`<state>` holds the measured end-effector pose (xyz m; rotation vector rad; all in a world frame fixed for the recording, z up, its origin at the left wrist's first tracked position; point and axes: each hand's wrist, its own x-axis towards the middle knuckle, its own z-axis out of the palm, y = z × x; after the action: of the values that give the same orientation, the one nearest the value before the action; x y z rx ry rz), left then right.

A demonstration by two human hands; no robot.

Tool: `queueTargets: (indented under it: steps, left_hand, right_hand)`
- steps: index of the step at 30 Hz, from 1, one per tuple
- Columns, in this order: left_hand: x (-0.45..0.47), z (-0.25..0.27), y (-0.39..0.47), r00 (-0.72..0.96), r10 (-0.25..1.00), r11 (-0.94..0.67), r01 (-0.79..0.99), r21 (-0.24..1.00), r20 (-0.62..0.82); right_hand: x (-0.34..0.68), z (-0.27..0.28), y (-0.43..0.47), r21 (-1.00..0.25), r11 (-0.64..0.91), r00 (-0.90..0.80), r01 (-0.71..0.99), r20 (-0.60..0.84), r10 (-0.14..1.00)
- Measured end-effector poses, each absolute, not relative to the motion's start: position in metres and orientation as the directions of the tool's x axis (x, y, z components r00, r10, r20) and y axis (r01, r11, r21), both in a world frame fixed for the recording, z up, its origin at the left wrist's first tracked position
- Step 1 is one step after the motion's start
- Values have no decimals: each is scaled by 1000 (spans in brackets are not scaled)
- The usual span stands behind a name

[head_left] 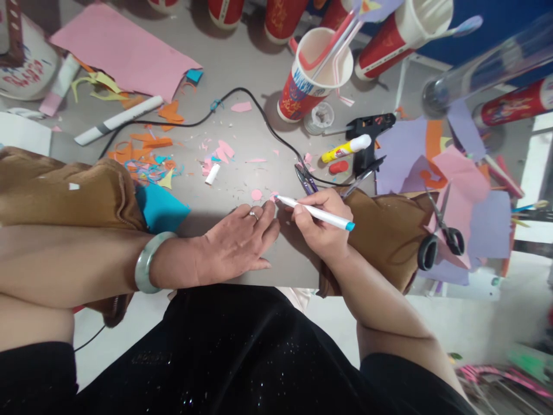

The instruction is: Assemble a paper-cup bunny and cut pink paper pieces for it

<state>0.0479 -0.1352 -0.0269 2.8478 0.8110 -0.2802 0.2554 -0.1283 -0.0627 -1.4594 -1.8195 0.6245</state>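
In my right hand (322, 222) is a white marker pen (317, 213) with a blue end, its tip touching a small pink paper circle (273, 196). My left hand (237, 242) lies flat on the grey table (199, 210), fingers stretched out, with the fingertips at the edge of that circle. Just left of it rests a second pink paper circle (256, 195). A white pen cap (212, 174) lies further left, among pink paper scraps (223, 151). Close above my right hand are the handles of purple-handled scissors (306, 180), partly covered by the hand.
A black cable (242, 89) crosses the table to a black glue gun (367, 138). Beside it lie a yellow marker (345, 148) and a red cap (338, 167). Red paper cups (298, 86) stand behind. Black-handled scissors (440, 222) lie right on pink paper. Brown cushions (64, 190) support both forearms.
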Motion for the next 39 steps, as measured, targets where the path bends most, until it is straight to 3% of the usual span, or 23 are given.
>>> queueTargets:
  steps: [39]
  left_hand:
    - [50, -25, -134, 830, 503, -834, 539, 114, -241]
  right_hand:
    - [253, -59, -125, -760, 294, -180, 580, 232, 956]
